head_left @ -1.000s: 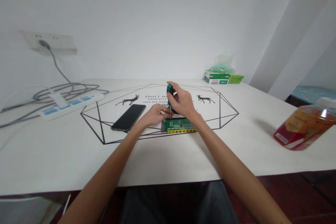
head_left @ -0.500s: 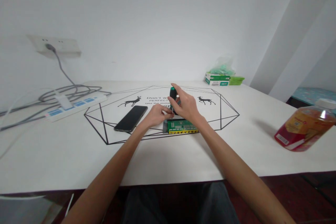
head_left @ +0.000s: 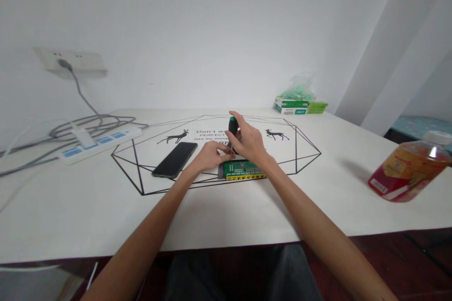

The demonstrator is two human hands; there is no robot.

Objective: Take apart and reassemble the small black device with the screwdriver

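A green circuit board [head_left: 243, 168] with a yellow strip along its near edge lies on the white table [head_left: 226, 216]. Above its left part stands a screwdriver [head_left: 232, 125] with a black and green handle, its thin shaft pointing down. My right hand [head_left: 249, 140] has its fingers round the handle. At the lower shaft, by the board's back left corner, are the closed fingertips of my left hand [head_left: 213, 155]; whatever they pinch is too small to make out. The screwdriver's tip is hidden near those fingertips.
A black phone [head_left: 175, 160] lies left of the board. Farther left are a white power strip [head_left: 100, 145] and coiled grey cables [head_left: 88, 124]. A bottle of orange drink [head_left: 409, 169] is on the right. Green and white boxes [head_left: 291, 106] with a plastic bag are at the back right.
The screwdriver's handle leans slightly more to the left at its top. Both hands keep nearly the same place and grip, while the whole view has shifted a little.
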